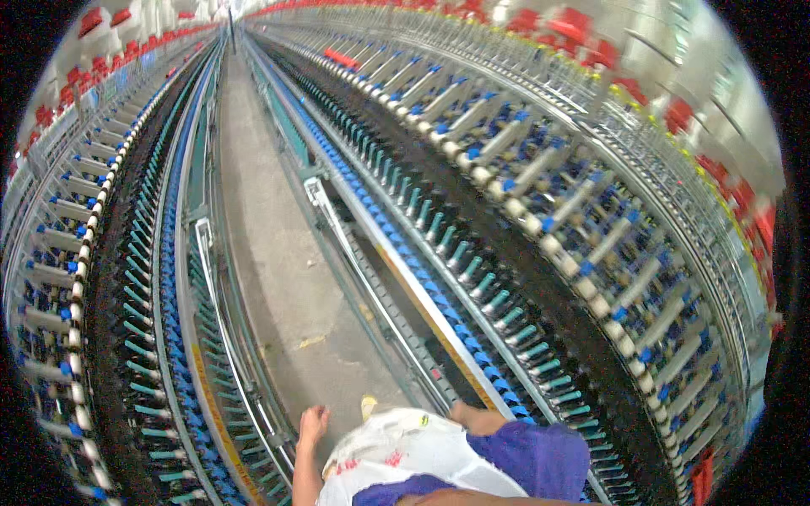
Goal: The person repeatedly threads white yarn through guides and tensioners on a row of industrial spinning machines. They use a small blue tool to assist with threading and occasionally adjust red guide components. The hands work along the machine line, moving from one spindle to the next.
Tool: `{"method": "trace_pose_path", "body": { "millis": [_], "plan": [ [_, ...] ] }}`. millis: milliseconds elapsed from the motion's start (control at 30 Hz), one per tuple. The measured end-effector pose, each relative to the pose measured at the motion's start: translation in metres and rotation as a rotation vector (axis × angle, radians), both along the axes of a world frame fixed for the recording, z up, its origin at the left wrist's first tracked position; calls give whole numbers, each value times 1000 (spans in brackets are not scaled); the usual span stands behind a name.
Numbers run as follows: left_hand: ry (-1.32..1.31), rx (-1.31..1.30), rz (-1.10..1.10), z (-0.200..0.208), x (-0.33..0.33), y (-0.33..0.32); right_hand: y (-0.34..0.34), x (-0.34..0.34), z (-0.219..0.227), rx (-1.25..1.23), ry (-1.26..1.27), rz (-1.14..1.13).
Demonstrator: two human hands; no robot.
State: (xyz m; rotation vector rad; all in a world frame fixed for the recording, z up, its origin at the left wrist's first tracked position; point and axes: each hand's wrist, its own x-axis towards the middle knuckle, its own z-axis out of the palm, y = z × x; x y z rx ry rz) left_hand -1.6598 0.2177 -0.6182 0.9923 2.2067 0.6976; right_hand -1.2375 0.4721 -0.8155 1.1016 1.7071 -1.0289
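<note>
Low over the aisle, my left hand [314, 423] hangs beside the left spinning frame [221, 337], its fingers a little apart and loosely bent. Nothing shows in it, and it appears clear of the rail. Bulging white cloth [396, 447] with reddish marks covers my front. To its right, bare skin juts from a purple garment [544, 455] by the right frame's rail [405, 346]. The fingers of my right hand do not show there, so what it touches is hidden. Upright teal bobbins [456, 253] line the right frame.
A narrow grey concrete floor [270, 202] runs between two long machines. Blue parts [371, 202] and white rollers [515, 209] run along the right one. Metal arms [202, 236] edge the aisle on the left. Red pieces [569, 25] line the top. A yellow shoe [369, 406] shows below.
</note>
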Motion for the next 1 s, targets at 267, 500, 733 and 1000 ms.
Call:
{"method": "trace_pose_path", "body": {
  "millis": [267,500,733,1000],
  "plan": [
    [-44,116,350,-33,-242,121,276,-447,50,447,606,184],
    [-50,-2,284,-20,-516,305,409,-667,100,501,569,63],
    [19,278,15,68,-784,577,522,-724,60,488,297,-197],
    [70,135,-159,52,-1015,810,766,-993,-19,323,391,536]
  ]
}}
